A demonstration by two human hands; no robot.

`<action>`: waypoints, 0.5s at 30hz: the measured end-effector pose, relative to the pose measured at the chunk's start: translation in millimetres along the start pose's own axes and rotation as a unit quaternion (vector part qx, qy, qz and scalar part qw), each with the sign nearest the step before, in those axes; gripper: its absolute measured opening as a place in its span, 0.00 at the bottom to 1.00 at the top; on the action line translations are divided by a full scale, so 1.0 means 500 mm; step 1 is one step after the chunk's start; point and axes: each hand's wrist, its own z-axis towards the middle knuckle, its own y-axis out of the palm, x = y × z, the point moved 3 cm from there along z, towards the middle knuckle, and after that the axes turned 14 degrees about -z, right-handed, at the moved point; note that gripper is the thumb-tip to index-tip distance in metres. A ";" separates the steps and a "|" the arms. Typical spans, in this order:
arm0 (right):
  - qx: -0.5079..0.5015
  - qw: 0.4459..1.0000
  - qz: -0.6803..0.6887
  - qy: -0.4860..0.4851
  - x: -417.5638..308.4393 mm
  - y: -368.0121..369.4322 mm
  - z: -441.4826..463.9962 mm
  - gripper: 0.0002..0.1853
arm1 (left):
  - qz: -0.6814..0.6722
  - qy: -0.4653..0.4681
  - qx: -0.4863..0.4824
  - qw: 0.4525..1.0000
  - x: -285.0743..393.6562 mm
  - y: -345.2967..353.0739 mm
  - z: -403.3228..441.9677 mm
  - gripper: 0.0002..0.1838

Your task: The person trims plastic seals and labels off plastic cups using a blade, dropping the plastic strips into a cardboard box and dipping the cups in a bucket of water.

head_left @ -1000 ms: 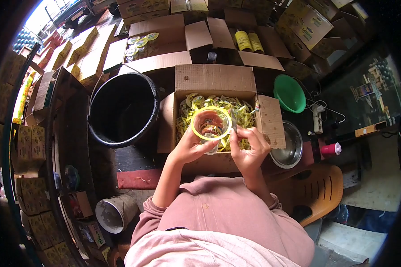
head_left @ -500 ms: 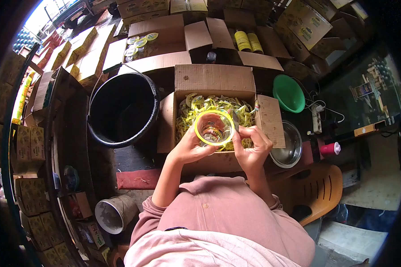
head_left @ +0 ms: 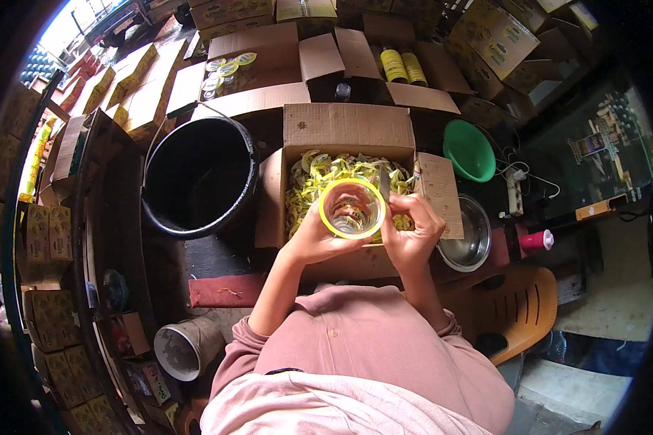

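My left hand [head_left: 315, 238] is wrapped round a clear plastic cup [head_left: 352, 209] with a yellow rim, its mouth turned up toward me. At the cup's right side, my right hand [head_left: 412, 233] pinches a thin grey blade [head_left: 384, 183] that stands upright against the rim. Both hands are over the near side of an open cardboard box [head_left: 348, 127]. Yellow-green strips and scraps [head_left: 319, 170] fill that box. The lower end of the blade is hidden by my fingers.
A large black bucket [head_left: 248, 192] stands left of the box. On the right are a green bowl [head_left: 469, 151], a metal bowl [head_left: 479, 233] and a power strip [head_left: 514, 194]. Behind, an open carton [head_left: 261, 47] holds several lids. An orange chair [head_left: 519, 308] is at lower right.
The cup has shifted slightly to the right in my left hand and now faces up more squarely. My right hand has moved a little with it, still pinching the blade.
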 end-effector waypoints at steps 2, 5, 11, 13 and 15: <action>0.014 1.000 -0.008 0.019 -0.002 -0.004 -0.005 0.07 | -0.028 -0.015 0.005 0.999 0.001 -0.001 0.003 0.36; 0.037 0.999 -0.030 -0.011 -0.003 -0.005 -0.017 0.06 | -0.043 0.007 0.029 0.999 -0.010 -0.006 0.000 0.35; 0.023 0.999 -0.035 -0.007 -0.010 -0.001 -0.025 0.06 | -0.004 0.052 0.018 0.998 -0.011 -0.008 0.000 0.37; 0.023 0.999 -0.045 -0.011 -0.013 -0.004 -0.021 0.06 | 0.001 0.046 0.009 0.999 -0.012 -0.008 -0.001 0.38; 0.028 0.998 -0.048 -0.016 -0.012 -0.004 -0.018 0.06 | -0.002 0.037 -0.003 0.999 -0.017 -0.008 -0.003 0.38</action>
